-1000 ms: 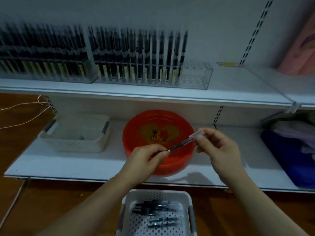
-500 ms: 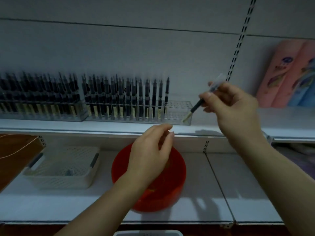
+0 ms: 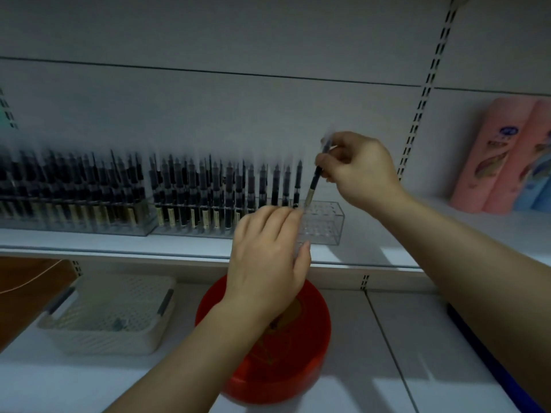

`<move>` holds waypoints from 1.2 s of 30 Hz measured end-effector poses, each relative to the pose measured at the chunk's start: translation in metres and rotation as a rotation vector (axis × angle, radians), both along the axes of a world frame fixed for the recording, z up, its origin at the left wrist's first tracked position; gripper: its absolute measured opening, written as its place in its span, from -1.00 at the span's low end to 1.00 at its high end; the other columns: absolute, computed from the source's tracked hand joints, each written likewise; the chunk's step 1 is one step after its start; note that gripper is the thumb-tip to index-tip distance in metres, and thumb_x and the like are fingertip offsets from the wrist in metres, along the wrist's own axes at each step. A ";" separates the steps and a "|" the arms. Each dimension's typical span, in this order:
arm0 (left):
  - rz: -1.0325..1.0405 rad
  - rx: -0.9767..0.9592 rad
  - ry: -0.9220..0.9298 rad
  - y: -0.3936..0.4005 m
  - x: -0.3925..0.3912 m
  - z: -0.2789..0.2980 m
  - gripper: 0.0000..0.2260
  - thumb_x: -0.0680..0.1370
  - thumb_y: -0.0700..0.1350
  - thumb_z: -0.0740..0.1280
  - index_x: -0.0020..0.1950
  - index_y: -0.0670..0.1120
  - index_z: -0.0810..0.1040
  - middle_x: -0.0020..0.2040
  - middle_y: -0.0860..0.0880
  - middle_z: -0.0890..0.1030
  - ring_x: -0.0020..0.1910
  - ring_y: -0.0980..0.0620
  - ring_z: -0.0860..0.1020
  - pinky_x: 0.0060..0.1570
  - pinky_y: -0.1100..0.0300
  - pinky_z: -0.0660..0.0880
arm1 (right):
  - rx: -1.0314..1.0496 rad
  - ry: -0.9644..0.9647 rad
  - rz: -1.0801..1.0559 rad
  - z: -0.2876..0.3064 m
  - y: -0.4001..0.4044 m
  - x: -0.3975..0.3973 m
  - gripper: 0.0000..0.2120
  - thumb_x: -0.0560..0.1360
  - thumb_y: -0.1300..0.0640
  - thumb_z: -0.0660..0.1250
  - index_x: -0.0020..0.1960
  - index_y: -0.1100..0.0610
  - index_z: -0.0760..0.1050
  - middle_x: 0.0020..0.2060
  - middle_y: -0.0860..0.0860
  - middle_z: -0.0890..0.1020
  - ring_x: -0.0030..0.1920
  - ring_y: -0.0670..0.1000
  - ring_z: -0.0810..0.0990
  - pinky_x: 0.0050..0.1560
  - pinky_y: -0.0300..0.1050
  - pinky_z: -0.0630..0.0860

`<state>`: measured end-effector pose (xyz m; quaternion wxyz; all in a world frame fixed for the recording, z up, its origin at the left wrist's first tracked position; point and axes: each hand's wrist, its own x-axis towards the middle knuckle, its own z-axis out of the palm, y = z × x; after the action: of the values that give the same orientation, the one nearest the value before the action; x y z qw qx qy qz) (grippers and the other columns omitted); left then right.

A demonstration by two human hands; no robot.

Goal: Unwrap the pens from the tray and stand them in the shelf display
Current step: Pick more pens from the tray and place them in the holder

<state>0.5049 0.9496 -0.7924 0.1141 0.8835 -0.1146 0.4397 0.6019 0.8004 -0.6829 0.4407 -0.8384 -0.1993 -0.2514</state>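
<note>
Dim light, white wall [image 3: 238,34] w/ slotted upright [image 3: 423,102], brown floor [image 3: 26,281].

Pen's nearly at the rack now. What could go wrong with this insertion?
1. The right hand pinches the pen high up, tilted, tip just above the clear rack; it could miss a hole or jam at an angle.
2. The left hand hovers in front of the rack, close to the standing pens; a bump might topple them.
3. The view is motion-blurred, so judging hole alignment is unreliable.
</note>
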 end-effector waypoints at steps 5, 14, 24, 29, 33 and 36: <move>0.034 0.036 -0.006 0.003 0.005 -0.001 -0.54 0.55 0.08 0.28 0.36 -0.14 0.52 0.27 -0.06 0.57 0.32 -0.10 0.45 0.34 -0.04 0.33 | -0.139 0.040 0.006 -0.005 0.004 0.002 -0.80 0.56 0.08 0.42 0.17 0.08 0.58 -0.17 0.00 0.71 -0.10 0.02 0.67 0.06 0.06 0.60; 0.046 0.017 -0.023 0.005 0.013 0.001 -0.53 0.54 0.11 0.23 0.36 -0.11 0.53 0.26 -0.04 0.57 0.30 -0.09 0.46 0.26 -0.04 0.39 | -0.351 0.012 0.050 -0.004 0.001 -0.003 -0.81 0.59 0.07 0.39 0.19 0.05 0.56 -0.12 -0.05 0.72 -0.02 -0.01 0.67 0.08 -0.05 0.56; -0.058 -0.132 0.075 0.005 0.013 0.006 -0.52 0.55 0.11 0.25 0.40 -0.09 0.49 0.28 0.01 0.55 0.33 -0.03 0.42 0.28 -0.01 0.43 | -0.281 0.047 -0.028 -0.023 0.001 -0.014 -0.69 0.58 0.07 0.38 0.30 0.10 0.56 -0.01 -0.04 0.72 0.06 0.00 0.65 0.17 -0.05 0.54; -0.179 -0.301 0.072 0.009 -0.003 0.011 -0.62 0.57 0.02 0.37 0.34 -0.06 0.50 0.18 0.06 0.54 0.20 0.09 0.46 0.18 0.23 0.43 | -0.169 -0.193 -0.118 -0.044 -0.006 -0.043 -0.68 0.59 0.10 0.36 0.33 0.11 0.55 -0.02 -0.12 0.66 0.01 -0.07 0.63 0.11 -0.03 0.59; -0.282 -0.450 0.078 0.012 -0.038 -0.009 -0.88 0.56 -0.03 0.40 0.05 -0.03 0.55 -0.13 0.13 0.52 -0.17 0.16 0.52 -0.20 0.35 0.45 | -0.041 -0.383 -0.053 -0.088 -0.003 -0.083 -0.81 0.57 0.16 0.37 0.17 0.16 0.61 -0.11 -0.07 0.65 -0.15 -0.07 0.61 -0.07 -0.14 0.57; -0.290 -0.438 0.203 0.021 -0.057 -0.051 -0.88 0.56 0.04 0.36 -0.03 0.01 0.53 -0.20 0.11 0.53 -0.22 0.14 0.54 -0.22 0.15 0.50 | -0.036 -0.341 0.004 -0.141 0.004 -0.113 -0.86 0.56 0.15 0.37 0.07 0.16 0.64 -0.11 -0.13 0.62 -0.12 -0.18 0.57 -0.01 -0.35 0.48</move>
<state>0.4475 0.9703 -0.8434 0.3750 0.8517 -0.1300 0.3421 0.4891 0.8041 -0.8242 0.3857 -0.7910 -0.2774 -0.3854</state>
